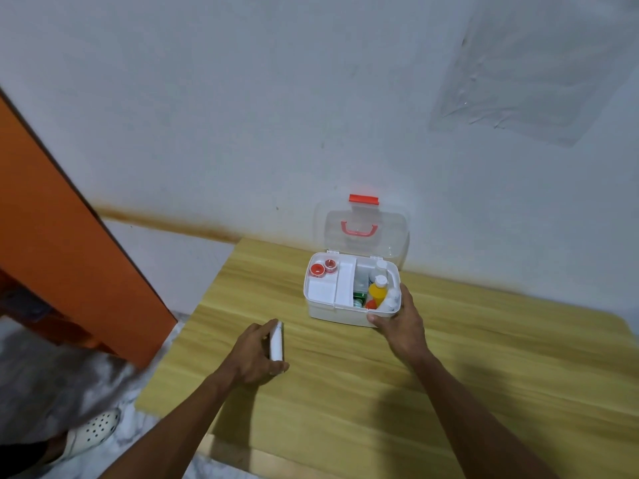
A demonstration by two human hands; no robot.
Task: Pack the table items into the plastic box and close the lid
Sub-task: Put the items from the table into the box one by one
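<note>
A white plastic box [332,314] stands on the wooden table [484,357] near the wall, its clear lid [394,236] open and leaning back, with a red handle and red latch. Inside, a white tray [325,288] holds two red tape rolls [317,270]; beside it are a yellow bottle [377,293], small white bottles and a green packet. My right hand [401,323] grips the box's near right corner. My left hand [256,354] holds a slim white tube-like item [276,342] just above the table, left of the box.
An orange panel [69,254] rises at the left beyond the table's edge. A white perforated shoe [93,432] sits on the pale floor at lower left. The wall stands right behind the box.
</note>
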